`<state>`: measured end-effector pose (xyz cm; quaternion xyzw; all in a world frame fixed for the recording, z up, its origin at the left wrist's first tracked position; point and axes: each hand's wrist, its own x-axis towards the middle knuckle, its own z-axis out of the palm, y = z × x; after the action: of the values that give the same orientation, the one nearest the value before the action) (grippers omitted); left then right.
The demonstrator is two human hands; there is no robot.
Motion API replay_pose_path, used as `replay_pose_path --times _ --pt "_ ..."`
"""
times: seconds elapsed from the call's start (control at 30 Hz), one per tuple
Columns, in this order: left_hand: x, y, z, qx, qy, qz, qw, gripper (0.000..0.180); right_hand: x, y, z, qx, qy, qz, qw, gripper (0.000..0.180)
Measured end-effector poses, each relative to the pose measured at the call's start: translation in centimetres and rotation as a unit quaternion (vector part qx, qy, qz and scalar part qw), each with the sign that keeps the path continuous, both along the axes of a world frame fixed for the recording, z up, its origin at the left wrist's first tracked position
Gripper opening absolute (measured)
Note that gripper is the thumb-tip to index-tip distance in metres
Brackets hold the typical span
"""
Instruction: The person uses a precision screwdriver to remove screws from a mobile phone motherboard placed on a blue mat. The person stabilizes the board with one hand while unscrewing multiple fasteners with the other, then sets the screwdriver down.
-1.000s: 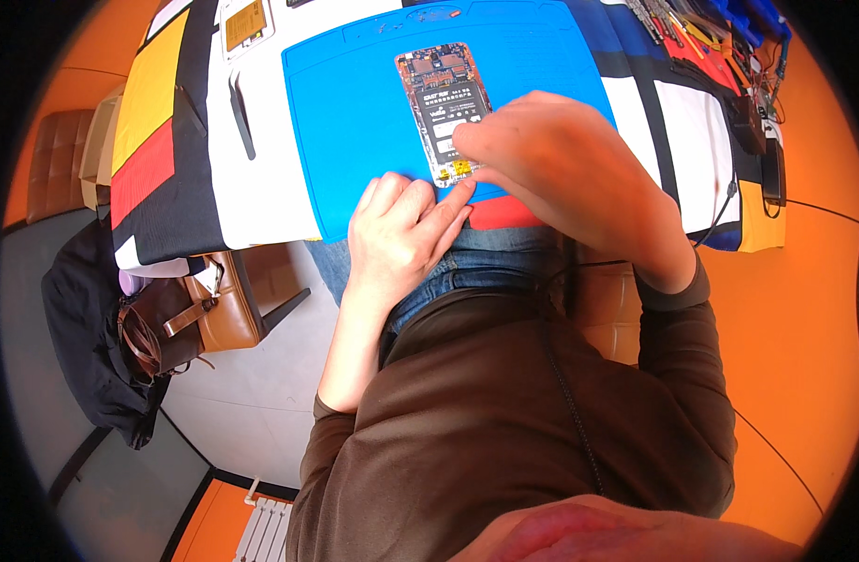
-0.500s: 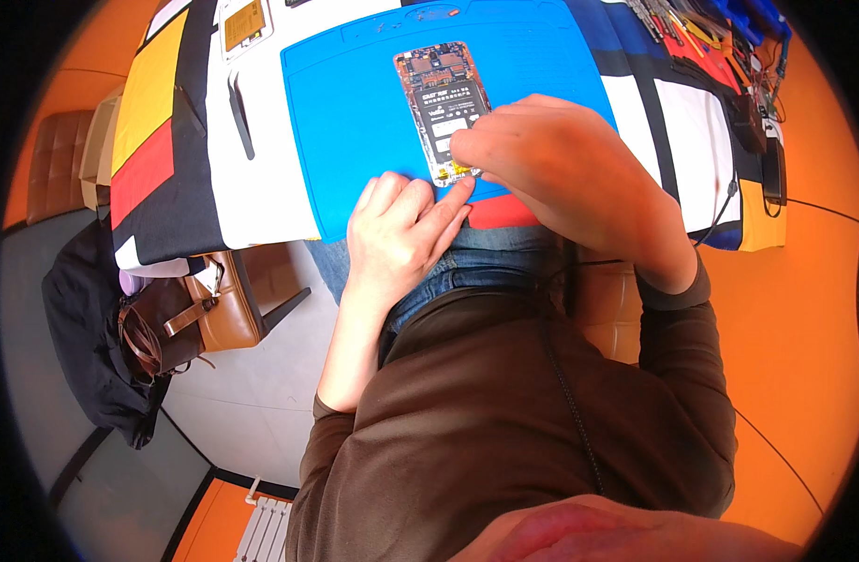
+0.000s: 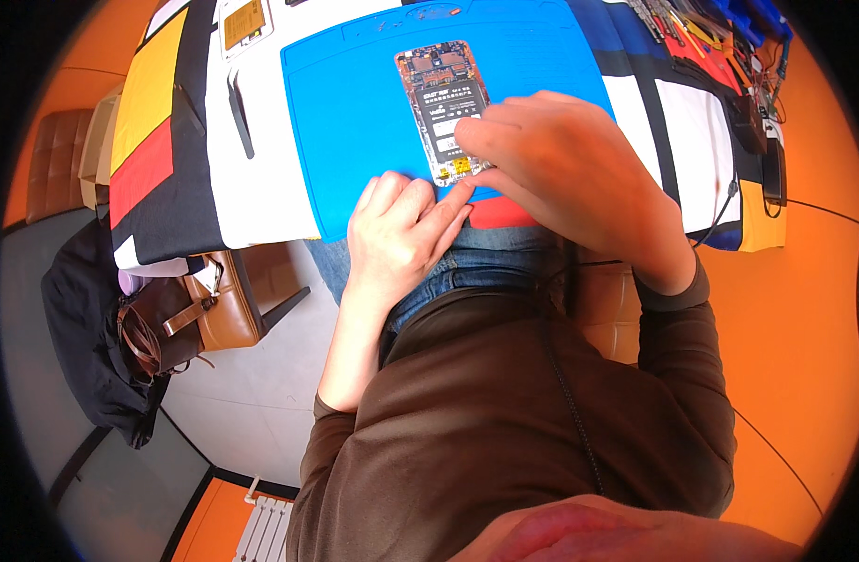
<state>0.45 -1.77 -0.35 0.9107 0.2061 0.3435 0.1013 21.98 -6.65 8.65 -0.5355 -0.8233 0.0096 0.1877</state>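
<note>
An opened smartphone [image 3: 456, 112] lies on the blue work mat [image 3: 340, 122], its circuit board at the far end and a black battery [image 3: 441, 105] in the middle. Yellow tape or flex [image 3: 460, 166] shows at its near end. My left hand [image 3: 397, 220] rests at that end, fingers curled, with the index fingertip against the lower edge to steady the phone. Over the phone's lower right side is my right hand [image 3: 547, 150], its fingers bent inward. Anything between its fingertips is too small or hidden to make out.
Tweezers [image 3: 242, 117] and another dark thin tool [image 3: 190, 110] lie left of the mat. A white device with a gold panel [image 3: 245, 26] sits at the far left. Assorted tools [image 3: 706, 51] crowd the far right. A red item [image 3: 500, 214] lies at the mat's near edge.
My right hand has shifted slightly right, off the phone's near end, so more of the yellow part shows. My left hand and the phone stay put.
</note>
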Motion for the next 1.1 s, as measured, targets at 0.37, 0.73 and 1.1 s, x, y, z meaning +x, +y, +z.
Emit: replay_pose_path --times 0.37,0.73,1.1 --pt "-0.05 0.00 0.05 -0.005 -0.006 0.000 1.000 0.036 -0.35 -0.22 0.36 -0.062 0.064 0.060 0.994 0.021" --pt "0.05 -0.01 0.06 -0.010 -0.010 0.001 1.000 0.031 -0.65 -0.06 0.41 -0.079 0.069 0.045 0.994 0.017" --pt "0.05 0.00 0.39 -0.026 0.004 -0.006 1.000 0.029 -0.47 0.12 0.09 -0.057 0.092 0.037 0.993 0.012"
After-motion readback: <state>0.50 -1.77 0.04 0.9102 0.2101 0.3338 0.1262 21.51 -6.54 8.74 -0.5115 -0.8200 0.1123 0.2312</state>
